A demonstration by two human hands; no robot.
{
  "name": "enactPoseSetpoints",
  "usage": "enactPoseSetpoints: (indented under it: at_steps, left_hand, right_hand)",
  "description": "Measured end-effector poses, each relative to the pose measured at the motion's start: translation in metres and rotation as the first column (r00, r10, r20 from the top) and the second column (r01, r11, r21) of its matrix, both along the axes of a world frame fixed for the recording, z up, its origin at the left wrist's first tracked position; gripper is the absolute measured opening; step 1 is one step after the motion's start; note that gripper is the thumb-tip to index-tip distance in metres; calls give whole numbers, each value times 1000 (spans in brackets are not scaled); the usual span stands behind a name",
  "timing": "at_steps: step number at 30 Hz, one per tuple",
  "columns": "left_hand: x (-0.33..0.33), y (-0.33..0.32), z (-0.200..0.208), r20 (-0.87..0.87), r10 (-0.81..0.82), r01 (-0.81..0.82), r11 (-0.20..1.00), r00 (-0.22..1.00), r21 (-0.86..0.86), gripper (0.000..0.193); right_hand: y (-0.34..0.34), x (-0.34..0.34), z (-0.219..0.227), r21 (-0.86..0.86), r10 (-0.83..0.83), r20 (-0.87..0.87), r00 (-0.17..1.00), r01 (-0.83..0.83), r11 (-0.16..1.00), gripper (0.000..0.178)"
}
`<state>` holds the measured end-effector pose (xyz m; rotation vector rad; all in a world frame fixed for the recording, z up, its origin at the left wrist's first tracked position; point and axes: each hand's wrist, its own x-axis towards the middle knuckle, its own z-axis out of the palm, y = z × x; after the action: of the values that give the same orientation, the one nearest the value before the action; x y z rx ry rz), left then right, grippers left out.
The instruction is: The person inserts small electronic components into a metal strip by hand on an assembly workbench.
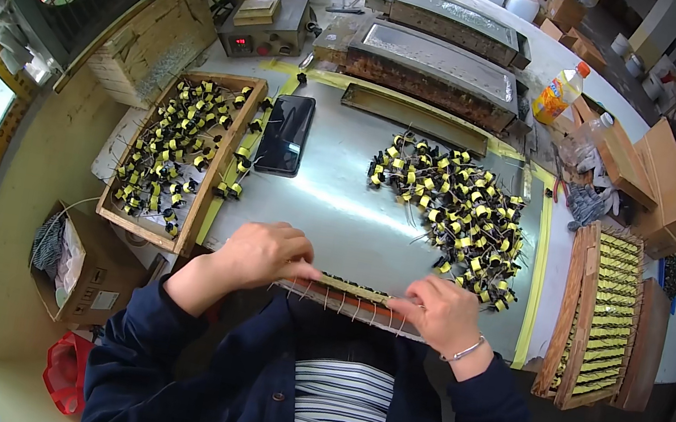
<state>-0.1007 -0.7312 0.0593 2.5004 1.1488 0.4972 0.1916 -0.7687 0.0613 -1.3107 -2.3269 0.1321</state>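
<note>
At the near edge of the metal-topped table [328, 218], I hold a long narrow strip [356, 289] level in front of my body. Thin wire leads hang down from it in a row, and yellow and black show along its top. My left hand [267, 255] is closed on its left end, thumb pressed along it. My right hand [442, 315], a bracelet at its wrist, pinches the right end. To the far right of the strip spreads a pile of small yellow-and-black wire coils [456, 209]. The fingers hide both strip ends.
A wooden tray [253, 110] of coils lies left, beside a black phone [285, 135]. A wooden rack [580, 317] with rows of coils stands right. Behind are an empty metal trough [413, 118], two solder-like baths [435, 70], a control box [266, 31] and an orange drink bottle [559, 94].
</note>
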Motion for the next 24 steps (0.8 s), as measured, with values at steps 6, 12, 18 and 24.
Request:
enactPoseSetpoints:
  at_steps: [6, 12, 18, 24]
  left_hand:
    - [28, -1, 4, -146, -121, 139, 982, 982, 125, 31]
    - [18, 11, 8, -128, -107, 110, 994, 986, 19, 29]
    - [29, 50, 10, -33, -255, 196, 813, 966, -548, 21]
    - [48, 65, -2, -142, -370, 179, 708, 918, -683, 20]
  right_hand:
    - [1, -30, -8, 104, 6, 146, 989, -21, 994, 46]
    - [0, 4, 19, -80, -129, -142, 981, 119, 990, 37]
    - [-30, 41, 26, -454, -47, -650, 758, -339, 824, 29]
    - [-29, 49, -5, -474, 58, -728, 683, -562, 678, 20]
